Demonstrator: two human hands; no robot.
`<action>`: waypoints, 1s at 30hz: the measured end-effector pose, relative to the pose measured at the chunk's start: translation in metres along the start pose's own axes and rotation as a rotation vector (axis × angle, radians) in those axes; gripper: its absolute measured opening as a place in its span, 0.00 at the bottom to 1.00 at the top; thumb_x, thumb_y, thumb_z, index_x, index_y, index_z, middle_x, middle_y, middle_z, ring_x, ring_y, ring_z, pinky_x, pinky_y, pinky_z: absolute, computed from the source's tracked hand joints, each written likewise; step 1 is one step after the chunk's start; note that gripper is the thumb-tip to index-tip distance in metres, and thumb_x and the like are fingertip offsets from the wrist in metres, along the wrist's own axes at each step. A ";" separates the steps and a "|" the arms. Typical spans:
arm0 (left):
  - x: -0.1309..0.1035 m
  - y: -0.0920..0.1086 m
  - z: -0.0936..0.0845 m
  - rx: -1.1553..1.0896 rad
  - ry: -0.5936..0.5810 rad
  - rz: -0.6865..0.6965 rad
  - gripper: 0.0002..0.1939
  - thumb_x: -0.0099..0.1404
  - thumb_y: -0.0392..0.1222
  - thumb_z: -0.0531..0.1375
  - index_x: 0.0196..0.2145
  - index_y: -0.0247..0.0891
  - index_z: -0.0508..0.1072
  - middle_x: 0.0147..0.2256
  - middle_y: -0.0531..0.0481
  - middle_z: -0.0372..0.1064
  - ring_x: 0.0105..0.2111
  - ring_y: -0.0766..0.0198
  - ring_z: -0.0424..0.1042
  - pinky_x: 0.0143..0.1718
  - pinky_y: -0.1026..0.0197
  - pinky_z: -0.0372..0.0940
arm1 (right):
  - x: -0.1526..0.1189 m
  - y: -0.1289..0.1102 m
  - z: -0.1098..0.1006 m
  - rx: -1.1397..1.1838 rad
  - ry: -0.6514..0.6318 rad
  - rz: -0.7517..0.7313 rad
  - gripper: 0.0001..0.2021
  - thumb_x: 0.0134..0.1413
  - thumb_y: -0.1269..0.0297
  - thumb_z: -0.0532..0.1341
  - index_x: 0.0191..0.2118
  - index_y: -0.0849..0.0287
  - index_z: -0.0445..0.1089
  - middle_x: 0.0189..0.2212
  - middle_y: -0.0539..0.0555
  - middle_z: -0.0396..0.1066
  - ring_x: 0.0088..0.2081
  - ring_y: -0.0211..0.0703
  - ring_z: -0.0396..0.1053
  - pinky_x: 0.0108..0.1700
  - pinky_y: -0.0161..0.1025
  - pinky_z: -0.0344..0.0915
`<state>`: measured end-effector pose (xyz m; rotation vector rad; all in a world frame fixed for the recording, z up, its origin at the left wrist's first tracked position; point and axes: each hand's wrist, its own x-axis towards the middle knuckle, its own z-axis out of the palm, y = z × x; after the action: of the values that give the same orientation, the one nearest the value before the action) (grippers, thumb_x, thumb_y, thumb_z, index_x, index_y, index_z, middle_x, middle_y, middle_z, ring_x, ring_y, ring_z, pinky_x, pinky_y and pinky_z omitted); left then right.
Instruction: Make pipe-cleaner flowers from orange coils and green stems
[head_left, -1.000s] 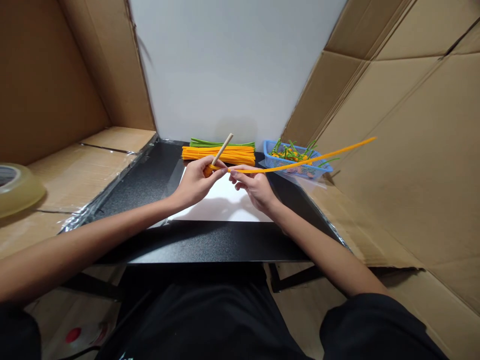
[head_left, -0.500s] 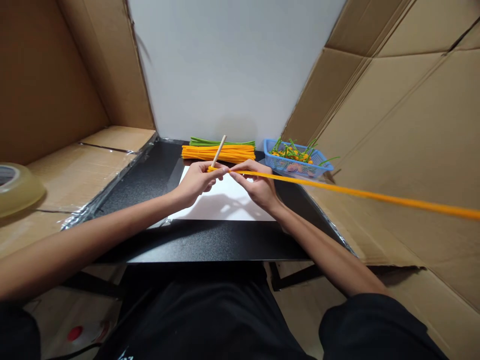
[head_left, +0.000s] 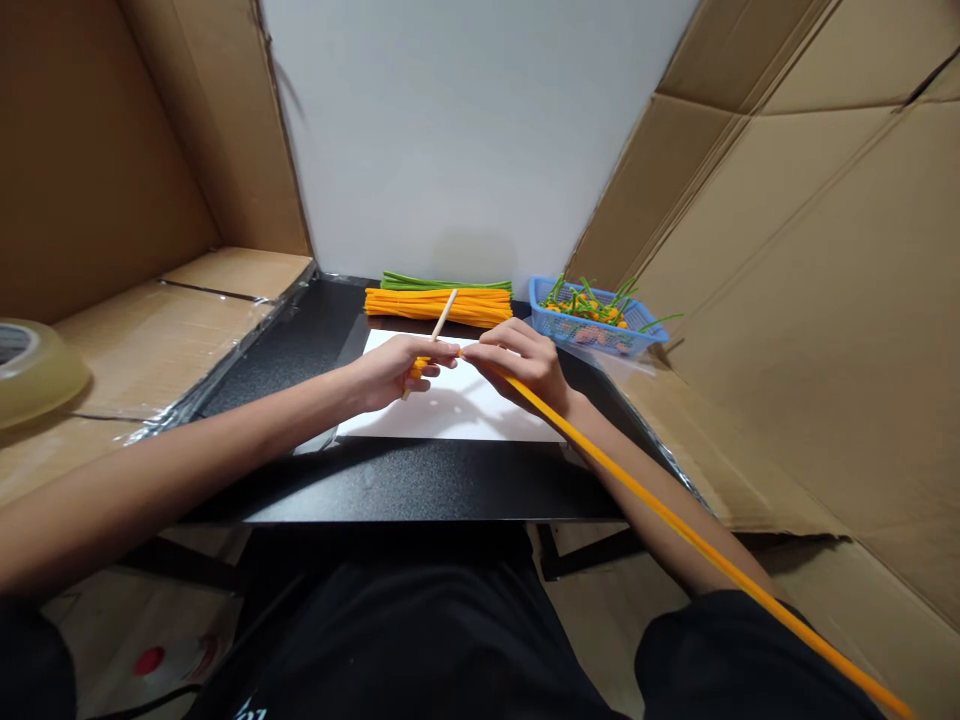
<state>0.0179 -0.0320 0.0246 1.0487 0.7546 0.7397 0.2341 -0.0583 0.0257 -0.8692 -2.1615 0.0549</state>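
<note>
A thin wooden stick (head_left: 445,314) slants up out of my left hand (head_left: 394,372), which is closed around it. Orange turns of pipe cleaner show on the stick between my left fingers. From there the orange pipe cleaner (head_left: 626,476) runs out past my right hand (head_left: 529,365) and over my right forearm to the lower right. My right thumb and fingertips pinch it close to my left fingertips. Both hands are above a white sheet of paper (head_left: 450,424); parts of the windings are hidden by my fingers.
Behind the paper lie bundles of orange pipe cleaners (head_left: 435,303) and green pipe cleaners (head_left: 446,282). A blue basket (head_left: 592,335) at the right holds orange and green pieces. Clear tape (head_left: 56,375) sits on cardboard at the left. Cardboard walls (head_left: 810,260) flank the black table (head_left: 390,485).
The pipe cleaner's long end has swung down from the right toward the lower right. The stick's top has dropped slightly, and its lower end now shows under my left hand.
</note>
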 end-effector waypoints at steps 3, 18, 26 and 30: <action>0.001 -0.003 0.000 0.019 -0.014 0.054 0.12 0.49 0.39 0.73 0.30 0.32 0.78 0.32 0.44 0.71 0.24 0.72 0.60 0.18 0.68 0.44 | 0.000 0.003 -0.001 -0.097 -0.011 -0.127 0.08 0.65 0.58 0.62 0.39 0.49 0.79 0.34 0.56 0.74 0.38 0.49 0.68 0.45 0.49 0.65; -0.003 -0.013 -0.004 1.137 0.384 1.442 0.06 0.67 0.34 0.59 0.32 0.36 0.74 0.26 0.50 0.73 0.25 0.67 0.68 0.28 0.64 0.61 | 0.007 -0.035 0.025 0.404 0.271 0.358 0.09 0.54 0.58 0.68 0.30 0.58 0.76 0.26 0.50 0.72 0.26 0.37 0.64 0.28 0.38 0.60; 0.009 0.003 -0.035 1.591 -0.029 1.610 0.12 0.71 0.38 0.52 0.36 0.43 0.76 0.31 0.48 0.76 0.28 0.62 0.71 0.29 0.59 0.64 | 0.012 -0.030 0.029 1.130 0.007 0.911 0.15 0.28 0.62 0.76 0.19 0.61 0.70 0.20 0.45 0.60 0.24 0.31 0.53 0.25 0.33 0.48; 0.011 0.001 -0.031 1.431 0.004 1.328 0.11 0.70 0.40 0.54 0.34 0.40 0.76 0.31 0.47 0.76 0.30 0.62 0.71 0.32 0.59 0.64 | 0.012 -0.022 0.030 1.151 0.017 1.011 0.14 0.27 0.63 0.76 0.23 0.61 0.74 0.22 0.47 0.65 0.26 0.32 0.57 0.26 0.32 0.52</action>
<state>-0.0021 -0.0080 0.0136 2.9793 0.4241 1.2992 0.1955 -0.0608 0.0192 -1.0630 -1.0906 1.5692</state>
